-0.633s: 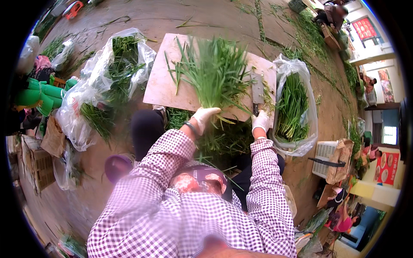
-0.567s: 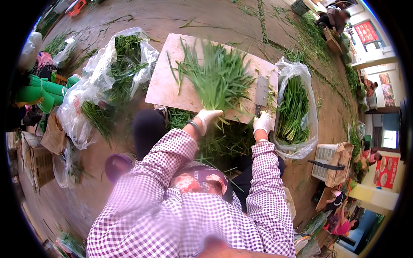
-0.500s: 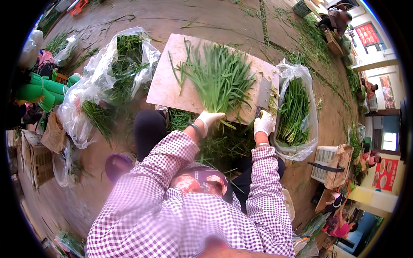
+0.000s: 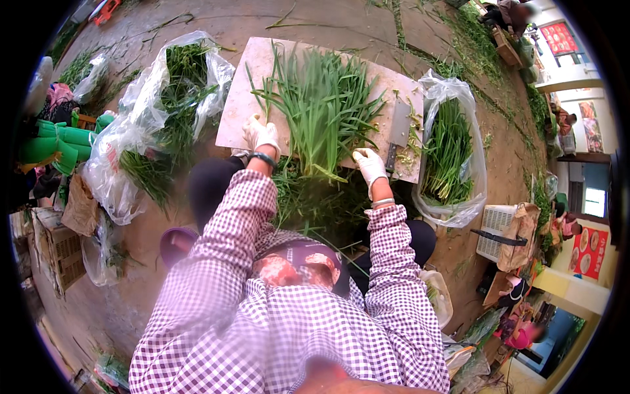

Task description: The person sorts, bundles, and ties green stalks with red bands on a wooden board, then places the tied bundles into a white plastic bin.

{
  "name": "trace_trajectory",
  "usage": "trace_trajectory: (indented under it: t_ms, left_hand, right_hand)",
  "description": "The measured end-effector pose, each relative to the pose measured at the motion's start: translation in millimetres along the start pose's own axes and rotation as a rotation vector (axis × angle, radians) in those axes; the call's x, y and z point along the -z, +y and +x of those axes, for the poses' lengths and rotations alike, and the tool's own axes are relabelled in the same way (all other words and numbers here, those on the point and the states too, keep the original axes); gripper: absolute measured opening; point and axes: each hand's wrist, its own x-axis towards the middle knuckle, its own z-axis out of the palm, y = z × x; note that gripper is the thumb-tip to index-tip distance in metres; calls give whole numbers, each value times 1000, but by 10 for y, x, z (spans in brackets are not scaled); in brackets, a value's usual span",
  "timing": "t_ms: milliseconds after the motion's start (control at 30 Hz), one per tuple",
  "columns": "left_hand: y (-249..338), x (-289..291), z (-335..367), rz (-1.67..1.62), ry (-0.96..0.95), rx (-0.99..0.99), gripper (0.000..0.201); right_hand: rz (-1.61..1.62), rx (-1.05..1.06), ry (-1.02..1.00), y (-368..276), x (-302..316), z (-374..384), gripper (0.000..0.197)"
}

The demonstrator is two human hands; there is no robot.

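A spread bunch of garlic chives [image 4: 325, 108] lies on a pale cutting board [image 4: 231, 125], leaf tips pointing away from me. My left hand [image 4: 261, 136], in a white glove, is at the board's near left edge, its fingers closed around the lower end of a few loose chive stalks [image 4: 264, 98]. At the near edge, right of the bunch's base, my gloved right hand [image 4: 369, 165] has its fingers curled together; what they hold, if anything, is too small to make out. A cleaver [image 4: 399, 123] rests on the board just beyond that hand, its dark handle towards me, untouched.
Right of the board stands a clear plastic bag [image 4: 482, 164] full of chives. Another bag [image 4: 118, 177] of greens is on the left. Cut leaves [image 4: 308, 203] lie below the board between my knees. A purple bucket [image 4: 176, 246] and a crate [image 4: 495, 233] stand nearby.
My right hand has let go of the cleaver, leaving it on the board, and moved left. My left hand has released the bunch's base and shifted left to the loose stalks.
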Motion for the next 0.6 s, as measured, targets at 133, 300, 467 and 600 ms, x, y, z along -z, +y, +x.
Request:
trace_trajectory:
  t_ms: [133, 300, 467, 600]
  left_hand:
    - [235, -60, 235, 144, -183, -124, 37]
    - [-88, -300, 451, -142, -326, 62, 52]
    - [-65, -73, -146, 518, -643, -287, 30]
    - [201, 33, -145, 491, -545, -300, 46]
  right_hand:
    - [-7, 69, 22, 32, -76, -76, 32]
    - [57, 77, -30, -122, -132, -84, 33]
    - [93, 60, 45, 53, -53, 147, 36]
    - [179, -16, 132, -333, -8, 186, 57]
